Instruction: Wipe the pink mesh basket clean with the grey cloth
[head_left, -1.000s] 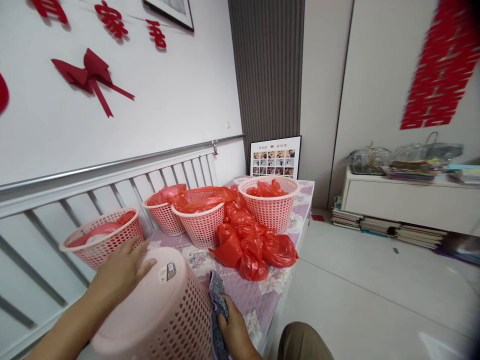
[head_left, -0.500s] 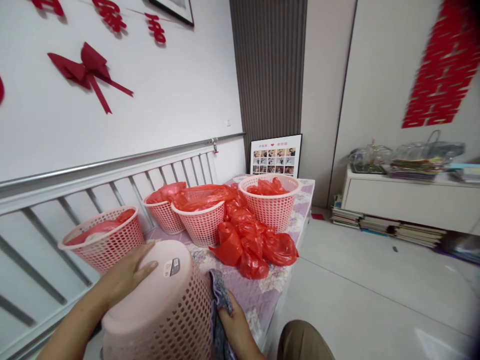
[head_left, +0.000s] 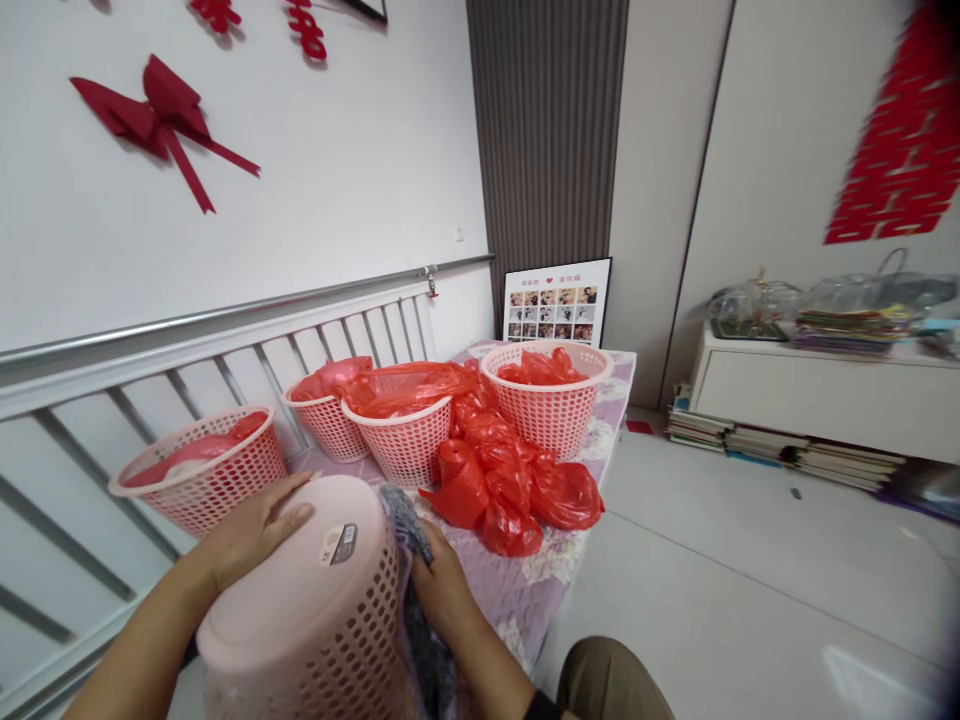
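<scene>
A pink plastic basket (head_left: 292, 590) with a perforated side is tipped close to me, its solid base facing up and a small label on it. My left hand (head_left: 251, 530) holds it at the base, thumb lying on top and fingers reaching over the far rim. Bunched in my right hand (head_left: 442, 580) is a grey-blue cloth (head_left: 409, 525), pressed against the basket's right side. The cloth's lower part hangs beside the basket. The right fingertips are partly hidden by the cloth.
Behind are a left basket (head_left: 199, 480), two middle baskets (head_left: 326, 425) (head_left: 405, 440) and a right basket (head_left: 547, 400), with red plastic bags in them. More red bags (head_left: 502, 500) lie on the flowered bedspread (head_left: 555, 560). A white railing (head_left: 240, 370) runs along the wall.
My right hand and the cloth have moved up and left along the basket's side, closer to its base edge. The left hand stays on the base. The view has shifted slightly.
</scene>
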